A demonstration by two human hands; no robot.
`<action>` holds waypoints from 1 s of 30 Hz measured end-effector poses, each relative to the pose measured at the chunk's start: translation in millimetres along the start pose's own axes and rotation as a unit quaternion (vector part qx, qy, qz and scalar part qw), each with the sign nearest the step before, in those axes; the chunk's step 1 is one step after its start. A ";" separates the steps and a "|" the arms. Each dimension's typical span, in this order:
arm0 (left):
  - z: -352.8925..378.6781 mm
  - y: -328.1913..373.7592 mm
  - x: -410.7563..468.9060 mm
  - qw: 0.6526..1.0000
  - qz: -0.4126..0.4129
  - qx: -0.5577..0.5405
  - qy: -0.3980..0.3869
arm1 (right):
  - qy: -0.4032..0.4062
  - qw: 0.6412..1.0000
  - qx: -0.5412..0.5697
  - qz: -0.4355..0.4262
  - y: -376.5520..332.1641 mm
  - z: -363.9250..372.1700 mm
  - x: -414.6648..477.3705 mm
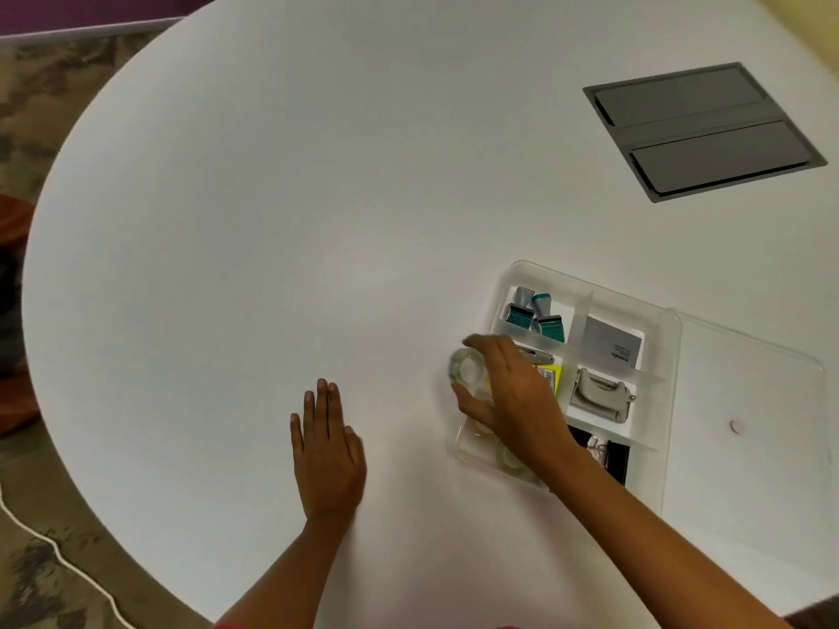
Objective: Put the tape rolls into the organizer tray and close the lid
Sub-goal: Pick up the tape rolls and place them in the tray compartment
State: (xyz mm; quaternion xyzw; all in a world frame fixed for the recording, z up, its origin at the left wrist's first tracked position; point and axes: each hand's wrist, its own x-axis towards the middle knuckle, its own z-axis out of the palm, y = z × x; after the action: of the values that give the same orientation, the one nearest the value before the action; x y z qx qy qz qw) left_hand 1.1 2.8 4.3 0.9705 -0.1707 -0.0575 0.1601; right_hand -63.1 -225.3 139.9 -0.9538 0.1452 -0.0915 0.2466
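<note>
My right hand (508, 392) grips a clear tape roll (465, 366) between thumb and fingers, at the left edge of the clear organizer tray (653, 388). More clear tape rolls (508, 456) lie in the tray's near left compartment, partly hidden under my wrist. The tray's transparent lid (749, 392) lies open flat on the table to the right of the tray. My left hand (327, 451) rests flat on the white table, fingers together, holding nothing.
The tray also holds teal stamps (538, 317), a grey card (610, 342), a yellow pack (549, 374), a grey hole punch (599, 394) and binder clips (597, 447). A grey cable hatch (703, 129) sits in the round white table (272, 220) at far right.
</note>
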 end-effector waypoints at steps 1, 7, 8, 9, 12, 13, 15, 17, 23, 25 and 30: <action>-0.2 0.7 0.0 1.000 0.000 -0.002 0.001 | 0.006 1.000 -0.002 0.019 2.7 -2.5 -11.7; 0.4 -2.5 0.5 1.000 -0.002 -0.003 -0.001 | -0.026 0.991 -0.027 0.131 8.1 7.6 -63.9; 0.6 -2.5 0.2 1.000 -0.001 -0.003 -0.002 | -0.029 0.988 -0.022 0.150 8.1 11.2 -69.1; 0.6 -1.9 -0.5 1.000 0.001 -0.003 -0.001 | -0.031 0.986 -0.015 0.164 8.3 14.7 -73.2; 0.2 -0.9 0.1 1.000 0.002 -0.006 0.001 | -0.042 0.984 0.000 0.171 9.9 26.0 -75.8; -0.3 -0.5 0.1 1.000 0.002 -0.004 0.000 | -0.045 0.984 0.004 0.170 10.8 28.8 -74.9; -1.2 0.1 0.2 1.000 0.000 -0.004 -0.002 | -0.058 0.984 0.016 0.171 13.3 32.5 -71.9; -3.2 1.5 0.4 1.000 -0.002 -0.007 -0.005 | -0.078 0.982 0.025 0.173 14.9 34.5 -69.0; -13.0 10.1 0.0 0.999 -0.007 -0.036 -0.005 | -0.085 0.982 0.017 0.167 15.1 30.2 -65.1; -20.3 19.7 1.3 0.997 -0.012 -0.072 0.007 | -0.051 0.986 0.009 0.158 17.5 20.0 -68.7; -38.4 39.6 -0.4 0.965 -0.058 -0.257 0.007 | -0.002 0.988 -0.032 0.151 26.7 -6.3 -79.3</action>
State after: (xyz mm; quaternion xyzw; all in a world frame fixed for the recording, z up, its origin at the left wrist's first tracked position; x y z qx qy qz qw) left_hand -5.3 -21.1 53.6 0.9056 -0.0923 -0.1016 0.4013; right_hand -145.4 -224.9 123.9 -0.9287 0.2895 -0.0467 0.2268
